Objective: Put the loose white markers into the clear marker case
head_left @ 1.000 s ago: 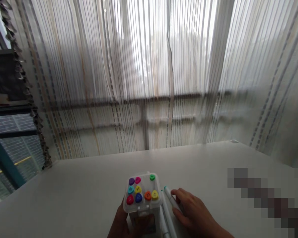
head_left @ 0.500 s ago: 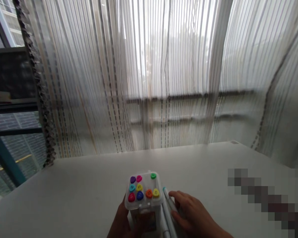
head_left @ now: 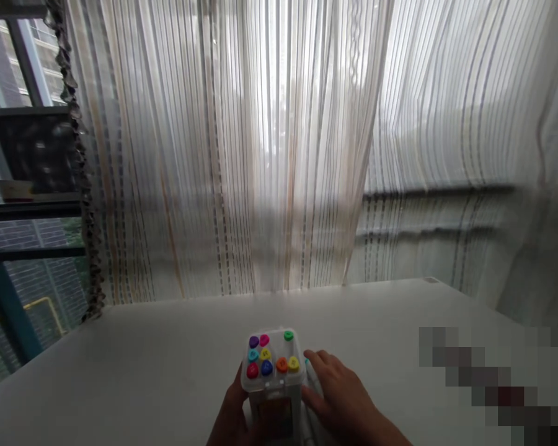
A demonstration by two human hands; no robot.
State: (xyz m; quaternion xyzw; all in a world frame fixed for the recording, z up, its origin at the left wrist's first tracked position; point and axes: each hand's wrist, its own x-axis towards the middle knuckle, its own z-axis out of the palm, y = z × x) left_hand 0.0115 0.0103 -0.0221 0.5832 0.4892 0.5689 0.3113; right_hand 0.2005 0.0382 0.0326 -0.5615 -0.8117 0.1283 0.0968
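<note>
Marker case, light slick plastic, best held by its sides; our left hand cups it, fingers hidden, our right hand spread wide just beside.

the square plastic marker case stands on the flat tabletop, with the left hand against its left side and the right hand just right of it, beside a slim marker; the sheer striped curtain hangs behind it, the metal-framed window behind and left.
</note>
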